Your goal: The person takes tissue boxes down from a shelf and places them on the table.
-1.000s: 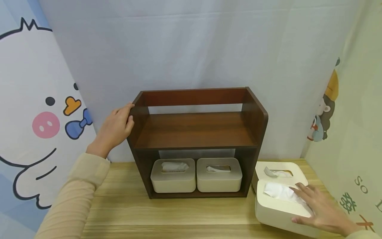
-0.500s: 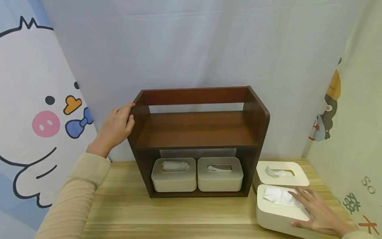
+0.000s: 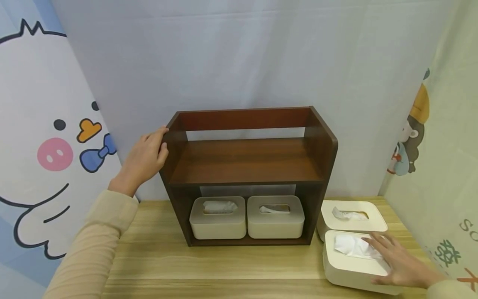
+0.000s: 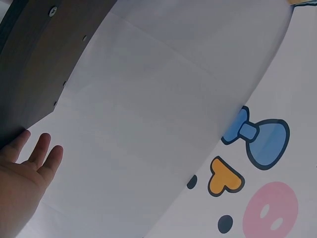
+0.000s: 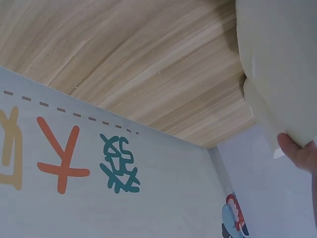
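Note:
A dark brown wooden shelf [image 3: 242,160] stands on the table. My left hand [image 3: 143,160] rests on the upper front edge of its left side panel; in the left wrist view the fingers are extended against the panel's corner. Two cream tissue boxes [image 3: 218,226] sit side by side in the lower compartment. At right, my right hand [image 3: 405,259] grips another cream tissue box [image 3: 352,272] across its width, thumb at the near side and fingers at the far side. The hand hides that box's right end. In the right wrist view the box [image 5: 285,59] fills the upper right corner.
Behind the gripped box, close to the shelf's right side, stands another cream tissue box [image 3: 354,216]. The light wooden table [image 3: 209,270] meets a pale back curtain [image 3: 239,54]. Cartoon-printed cloths [image 3: 33,104] hang on the left and right.
The tissue box in my right hand has shifted slightly to the right and turned a little, now lying closer to parallel with the box behind it. My left hand stays on the shelf.

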A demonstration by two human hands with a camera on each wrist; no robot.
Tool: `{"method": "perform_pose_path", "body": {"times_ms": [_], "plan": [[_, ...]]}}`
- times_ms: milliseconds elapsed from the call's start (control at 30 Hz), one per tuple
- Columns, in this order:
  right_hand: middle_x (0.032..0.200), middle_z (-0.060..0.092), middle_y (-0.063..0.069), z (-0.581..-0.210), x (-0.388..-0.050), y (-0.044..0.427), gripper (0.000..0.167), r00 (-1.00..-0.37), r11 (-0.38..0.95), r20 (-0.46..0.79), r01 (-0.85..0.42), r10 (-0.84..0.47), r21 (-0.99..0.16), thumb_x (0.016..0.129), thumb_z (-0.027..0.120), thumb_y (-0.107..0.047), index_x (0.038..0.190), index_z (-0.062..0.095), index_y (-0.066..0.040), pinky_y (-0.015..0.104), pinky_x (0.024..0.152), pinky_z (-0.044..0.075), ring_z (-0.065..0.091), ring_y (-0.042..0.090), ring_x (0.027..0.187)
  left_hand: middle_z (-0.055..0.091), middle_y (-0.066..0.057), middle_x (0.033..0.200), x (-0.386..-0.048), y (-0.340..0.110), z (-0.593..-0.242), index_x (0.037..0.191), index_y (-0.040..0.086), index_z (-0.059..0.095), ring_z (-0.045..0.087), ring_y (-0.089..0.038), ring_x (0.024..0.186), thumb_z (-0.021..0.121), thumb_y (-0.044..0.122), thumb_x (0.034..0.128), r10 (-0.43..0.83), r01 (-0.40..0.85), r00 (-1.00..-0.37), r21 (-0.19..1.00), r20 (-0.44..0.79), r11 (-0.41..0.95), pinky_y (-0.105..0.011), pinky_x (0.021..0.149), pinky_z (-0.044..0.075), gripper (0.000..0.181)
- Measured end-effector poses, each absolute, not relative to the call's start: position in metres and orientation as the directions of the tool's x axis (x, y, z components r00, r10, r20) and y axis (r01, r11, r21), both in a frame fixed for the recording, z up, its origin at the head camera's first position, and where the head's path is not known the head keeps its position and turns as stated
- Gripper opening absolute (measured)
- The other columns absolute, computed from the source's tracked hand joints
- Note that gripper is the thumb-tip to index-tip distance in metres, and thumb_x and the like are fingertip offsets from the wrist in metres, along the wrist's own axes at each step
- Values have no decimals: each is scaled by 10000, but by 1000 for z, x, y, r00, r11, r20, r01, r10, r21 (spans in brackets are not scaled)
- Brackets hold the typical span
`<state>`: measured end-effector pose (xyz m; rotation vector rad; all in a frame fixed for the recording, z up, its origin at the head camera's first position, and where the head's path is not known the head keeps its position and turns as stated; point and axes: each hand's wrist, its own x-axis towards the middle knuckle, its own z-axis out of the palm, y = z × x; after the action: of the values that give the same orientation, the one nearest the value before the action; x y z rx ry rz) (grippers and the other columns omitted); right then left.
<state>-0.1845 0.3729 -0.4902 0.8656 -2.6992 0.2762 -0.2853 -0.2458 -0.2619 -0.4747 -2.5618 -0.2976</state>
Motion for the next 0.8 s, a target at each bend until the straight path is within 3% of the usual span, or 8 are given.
{"method": "perform_pose_path", "body": {"times_ms": [233, 567, 800], "plan": [[1209, 467, 291, -490, -190, 381, 984, -774, 773, 293, -617, -562, -147, 493, 795, -546, 1267, 451, -45, 663, 683, 412, 391, 464, 1052, 441, -221, 1358, -287, -246, -263, 1358, -13, 378, 434, -438, 1172, 372, 140, 954, 276, 389, -800, 110, 532, 915, -555, 981, 361, 432], [1282, 435, 254, -487, -193, 386, 1000, -814, 795, 206, -578, -544, -184, 422, 845, -395, 1280, 442, -76, 680, 724, 393, 399, 482, 1092, 442, -219, 1357, -288, -245, -264, 1355, -16, 381, 436, -438, 1170, 380, 133, 951, 278, 396, -796, 113, 538, 911, -557, 978, 365, 430], [1302, 436, 253, -479, -193, 384, 976, -849, 836, 102, -528, -518, -150, 461, 790, -502, 1276, 459, -78, 722, 753, 360, 386, 481, 1137, 441, -217, 1359, -288, -246, -264, 1359, -15, 378, 431, -430, 1178, 379, 139, 953, 278, 394, -799, 116, 533, 912, -547, 990, 360, 434]]}}
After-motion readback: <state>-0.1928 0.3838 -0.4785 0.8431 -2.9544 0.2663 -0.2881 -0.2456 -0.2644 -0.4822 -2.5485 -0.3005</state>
